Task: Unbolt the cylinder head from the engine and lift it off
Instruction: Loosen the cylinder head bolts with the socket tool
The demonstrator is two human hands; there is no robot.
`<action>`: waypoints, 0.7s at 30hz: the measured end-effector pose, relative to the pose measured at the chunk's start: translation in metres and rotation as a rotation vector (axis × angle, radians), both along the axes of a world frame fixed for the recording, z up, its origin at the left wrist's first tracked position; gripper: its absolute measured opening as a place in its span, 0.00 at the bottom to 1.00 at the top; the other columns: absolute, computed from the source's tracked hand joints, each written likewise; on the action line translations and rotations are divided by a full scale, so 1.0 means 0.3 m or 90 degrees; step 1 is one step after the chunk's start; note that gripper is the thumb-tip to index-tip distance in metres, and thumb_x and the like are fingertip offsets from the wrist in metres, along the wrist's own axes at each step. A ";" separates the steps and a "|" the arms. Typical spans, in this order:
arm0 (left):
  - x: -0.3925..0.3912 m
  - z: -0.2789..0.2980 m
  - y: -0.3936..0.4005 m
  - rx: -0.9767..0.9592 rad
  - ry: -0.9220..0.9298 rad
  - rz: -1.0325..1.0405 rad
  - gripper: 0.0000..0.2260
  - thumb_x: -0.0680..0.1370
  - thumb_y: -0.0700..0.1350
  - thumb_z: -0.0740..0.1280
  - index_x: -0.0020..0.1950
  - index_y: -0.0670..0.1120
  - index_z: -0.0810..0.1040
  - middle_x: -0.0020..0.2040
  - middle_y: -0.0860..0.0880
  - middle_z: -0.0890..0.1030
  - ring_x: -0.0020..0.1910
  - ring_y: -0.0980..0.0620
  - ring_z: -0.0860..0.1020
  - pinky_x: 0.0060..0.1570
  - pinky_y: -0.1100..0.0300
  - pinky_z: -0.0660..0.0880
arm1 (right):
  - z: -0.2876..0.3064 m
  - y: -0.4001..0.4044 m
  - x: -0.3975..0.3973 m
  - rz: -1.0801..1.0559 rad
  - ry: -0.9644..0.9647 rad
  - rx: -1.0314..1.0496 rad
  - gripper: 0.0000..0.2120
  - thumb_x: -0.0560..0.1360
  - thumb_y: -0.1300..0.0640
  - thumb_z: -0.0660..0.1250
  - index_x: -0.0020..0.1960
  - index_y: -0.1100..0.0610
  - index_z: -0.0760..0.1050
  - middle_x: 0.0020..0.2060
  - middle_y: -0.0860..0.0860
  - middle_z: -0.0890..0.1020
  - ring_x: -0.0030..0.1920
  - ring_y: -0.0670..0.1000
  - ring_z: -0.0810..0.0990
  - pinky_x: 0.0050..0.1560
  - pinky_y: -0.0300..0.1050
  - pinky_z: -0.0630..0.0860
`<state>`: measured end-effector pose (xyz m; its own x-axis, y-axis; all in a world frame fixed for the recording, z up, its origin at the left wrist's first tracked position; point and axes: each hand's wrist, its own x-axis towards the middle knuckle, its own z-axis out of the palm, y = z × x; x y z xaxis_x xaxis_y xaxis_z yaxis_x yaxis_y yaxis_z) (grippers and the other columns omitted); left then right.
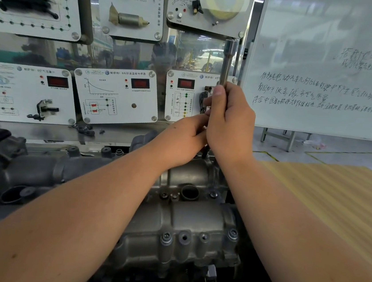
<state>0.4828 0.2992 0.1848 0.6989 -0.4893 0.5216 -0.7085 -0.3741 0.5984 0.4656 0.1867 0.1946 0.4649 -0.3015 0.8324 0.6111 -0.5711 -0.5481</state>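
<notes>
Cylinder head (185, 219) dull grey cast metal, dark grime in recesses. Socket tool (228, 59) bright silver. Instrument panels (116, 95) white, red digital readouts, black diagram lines. Whiteboard (332, 71) white with dark handwriting. Corrugated sheet (340, 204) pale yellow, fine parallel ribbing.

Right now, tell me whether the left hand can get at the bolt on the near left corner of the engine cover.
Probably yes. The bolt sits bare on the engine cover, nothing over it, but the left hand is up at the long tool beside the right hand and must let go first.
</notes>
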 end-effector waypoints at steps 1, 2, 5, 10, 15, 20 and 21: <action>-0.003 0.002 0.001 -0.002 0.001 0.000 0.10 0.83 0.44 0.62 0.50 0.60 0.75 0.41 0.56 0.83 0.39 0.63 0.79 0.33 0.72 0.71 | 0.000 -0.001 0.000 0.013 0.000 0.012 0.09 0.84 0.51 0.60 0.60 0.53 0.73 0.41 0.43 0.82 0.42 0.42 0.81 0.41 0.33 0.74; -0.004 0.004 0.002 -0.002 0.001 0.000 0.11 0.83 0.43 0.62 0.49 0.61 0.74 0.40 0.58 0.83 0.37 0.65 0.79 0.32 0.73 0.70 | -0.001 -0.003 0.000 0.024 -0.001 0.021 0.08 0.83 0.50 0.62 0.60 0.50 0.71 0.41 0.43 0.83 0.42 0.41 0.81 0.41 0.31 0.74; 0.002 0.002 0.002 0.006 0.001 0.006 0.09 0.82 0.43 0.63 0.54 0.58 0.76 0.40 0.57 0.83 0.34 0.64 0.79 0.32 0.69 0.70 | -0.003 -0.006 0.001 0.012 -0.015 0.009 0.05 0.82 0.51 0.64 0.56 0.51 0.71 0.40 0.41 0.81 0.41 0.37 0.79 0.41 0.29 0.72; -0.006 -0.001 -0.003 -0.004 0.008 0.003 0.11 0.83 0.45 0.60 0.52 0.62 0.76 0.47 0.49 0.85 0.44 0.51 0.82 0.48 0.45 0.81 | 0.002 0.000 -0.001 -0.013 -0.014 -0.031 0.10 0.84 0.54 0.59 0.51 0.56 0.77 0.40 0.47 0.79 0.42 0.47 0.76 0.42 0.37 0.68; 0.007 -0.001 0.003 0.002 0.001 0.006 0.07 0.82 0.45 0.62 0.52 0.57 0.76 0.43 0.51 0.84 0.40 0.55 0.81 0.43 0.55 0.79 | 0.001 0.001 -0.009 0.016 -0.002 0.016 0.07 0.84 0.50 0.59 0.57 0.51 0.73 0.39 0.45 0.82 0.40 0.41 0.79 0.39 0.36 0.72; 0.010 -0.003 0.002 -0.009 0.003 0.005 0.05 0.82 0.46 0.64 0.55 0.56 0.76 0.42 0.54 0.83 0.38 0.60 0.81 0.35 0.65 0.77 | 0.002 -0.007 -0.003 0.011 -0.021 0.012 0.05 0.82 0.51 0.65 0.54 0.50 0.71 0.38 0.40 0.79 0.40 0.34 0.78 0.40 0.27 0.71; 0.011 -0.003 0.003 -0.009 0.005 0.006 0.05 0.82 0.46 0.63 0.54 0.57 0.76 0.43 0.53 0.84 0.39 0.59 0.82 0.39 0.59 0.80 | 0.002 -0.008 -0.002 0.002 -0.024 0.006 0.04 0.83 0.52 0.64 0.53 0.52 0.73 0.38 0.39 0.78 0.40 0.34 0.77 0.40 0.27 0.70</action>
<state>0.4861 0.2999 0.1838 0.7076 -0.4753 0.5229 -0.7002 -0.3717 0.6096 0.4651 0.1844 0.1952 0.4336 -0.3088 0.8466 0.6332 -0.5640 -0.5300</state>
